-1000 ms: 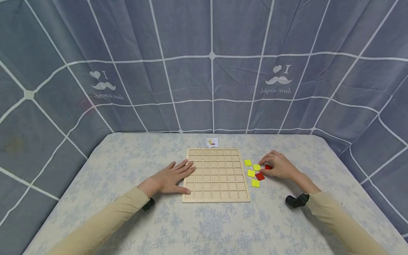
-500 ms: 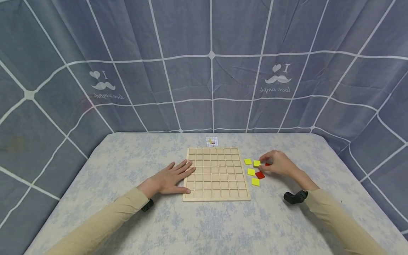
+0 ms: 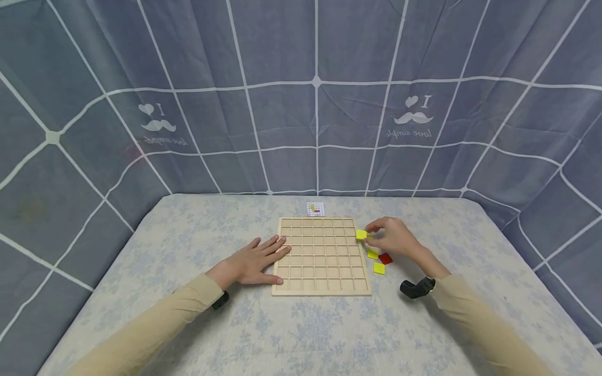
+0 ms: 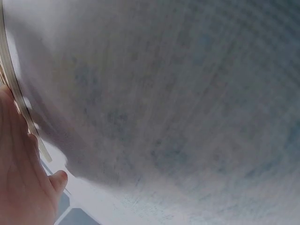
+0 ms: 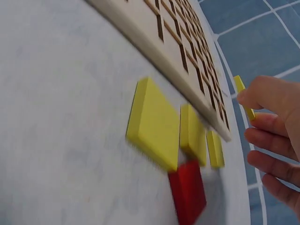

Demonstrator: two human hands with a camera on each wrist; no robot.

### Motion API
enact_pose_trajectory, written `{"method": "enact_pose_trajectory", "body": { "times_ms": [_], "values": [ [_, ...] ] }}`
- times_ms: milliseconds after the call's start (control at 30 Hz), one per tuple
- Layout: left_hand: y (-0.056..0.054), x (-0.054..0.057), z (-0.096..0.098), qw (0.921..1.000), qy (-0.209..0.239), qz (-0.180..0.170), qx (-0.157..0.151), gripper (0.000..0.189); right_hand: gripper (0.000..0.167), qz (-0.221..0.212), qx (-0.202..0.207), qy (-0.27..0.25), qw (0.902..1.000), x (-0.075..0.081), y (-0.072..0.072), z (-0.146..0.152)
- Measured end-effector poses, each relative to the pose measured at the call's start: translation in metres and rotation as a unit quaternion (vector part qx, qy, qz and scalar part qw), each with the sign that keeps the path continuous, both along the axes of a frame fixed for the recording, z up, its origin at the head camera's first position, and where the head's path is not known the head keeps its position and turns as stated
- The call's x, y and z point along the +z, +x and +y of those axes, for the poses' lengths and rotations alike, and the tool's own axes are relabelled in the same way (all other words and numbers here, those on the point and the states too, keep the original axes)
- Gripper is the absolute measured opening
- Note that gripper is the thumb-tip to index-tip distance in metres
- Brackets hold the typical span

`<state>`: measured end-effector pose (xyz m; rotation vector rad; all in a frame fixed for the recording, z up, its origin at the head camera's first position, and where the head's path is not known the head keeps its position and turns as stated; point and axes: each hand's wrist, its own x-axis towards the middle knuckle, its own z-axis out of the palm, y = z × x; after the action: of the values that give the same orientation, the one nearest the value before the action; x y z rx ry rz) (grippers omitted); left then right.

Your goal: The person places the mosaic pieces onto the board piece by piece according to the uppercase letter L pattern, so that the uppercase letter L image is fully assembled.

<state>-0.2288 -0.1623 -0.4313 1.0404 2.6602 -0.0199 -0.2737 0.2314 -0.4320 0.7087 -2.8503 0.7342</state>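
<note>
My right hand (image 3: pixel 394 237) pinches a yellow square tile (image 3: pixel 361 234) between thumb and fingers, held up close to the right edge of the wooden grid board (image 3: pixel 322 293). The right wrist view shows the same yellow tile (image 5: pixel 244 97) edge-on, above the table. My left hand (image 3: pixel 254 262) lies flat with fingers spread, fingertips and thumb over the board's left edge. Below the right hand on the cloth lie a yellow tile (image 3: pixel 372 254), another yellow tile (image 3: pixel 379 268) and a red tile (image 3: pixel 385 258). A third loose yellow tile (image 5: pixel 215 149) shows in the right wrist view.
Beyond the board's far edge lies a small card (image 3: pixel 315 209) printed with a grid and coloured squares. A floral cloth (image 3: pixel 301 334) covers the table. Blue curtain (image 3: pixel 291 120) with white lines hangs behind and at both sides.
My right hand has picked up a yellow tile and moved left with it to the board's right edge. The left hand stays in place on the board.
</note>
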Motion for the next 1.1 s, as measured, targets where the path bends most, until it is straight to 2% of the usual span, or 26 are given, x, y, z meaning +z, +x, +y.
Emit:
{"method": "enact_pose_trajectory", "body": {
  "times_ms": [200, 467, 667, 1100],
  "values": [
    [0.0, 0.001, 0.001, 1.0, -0.001, -0.004, 0.004, 0.084, 0.025, -0.018, 0.01, -0.013, 0.9997, 0.003, -0.01, -0.025],
    [0.0, -0.005, 0.0, 0.9999, 0.002, 0.001, 0.011, 0.085, 0.027, -0.035, 0.033, -0.018, 0.9987, 0.007, -0.025, -0.055],
    [0.002, -0.002, -0.001, 0.9999, 0.003, -0.005, 0.009, 0.084, 0.028, -0.043, 0.043, -0.015, 0.9981, 0.008, -0.036, -0.076],
    [0.001, -0.003, 0.001, 0.9999, 0.003, -0.006, 0.015, 0.084, 0.026, -0.056, 0.061, -0.009, 0.9965, -0.002, -0.045, -0.114]
  ]
}}
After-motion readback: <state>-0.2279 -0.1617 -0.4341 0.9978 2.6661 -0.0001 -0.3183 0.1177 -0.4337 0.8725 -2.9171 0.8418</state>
